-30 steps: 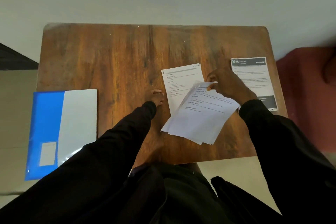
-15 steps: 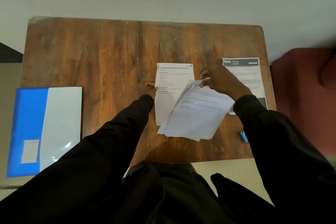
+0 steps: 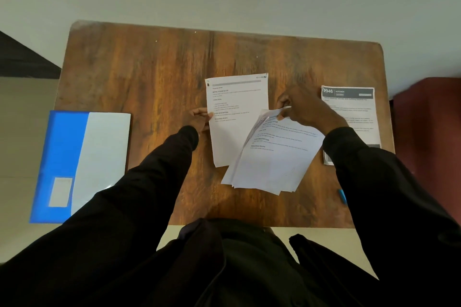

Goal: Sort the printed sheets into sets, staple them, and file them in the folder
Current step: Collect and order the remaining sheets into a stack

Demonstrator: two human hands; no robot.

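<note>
The right hand (image 3: 305, 109) has its grip pinched on the top corner of the loose white printed stack (image 3: 272, 157), lifting sheets to check them. The left hand (image 3: 199, 118) presses flat the single white sheet (image 3: 237, 112) on the wooden counter (image 3: 149, 70); the blue-and-white plastic folder (image 3: 82, 164) waits far left.

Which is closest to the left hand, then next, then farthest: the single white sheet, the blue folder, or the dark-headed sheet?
1. single white sheet: left hand touches its edge.
2. blue folder: at the table's left edge.
3. dark-headed sheet: far right.

Fanned stack of sheets (image 3: 272, 157) overlaps single flat sheet (image 3: 235, 117); dark-header sheet (image 3: 354, 112) right; blue-white folder (image 3: 82, 164) closed, left.
</note>
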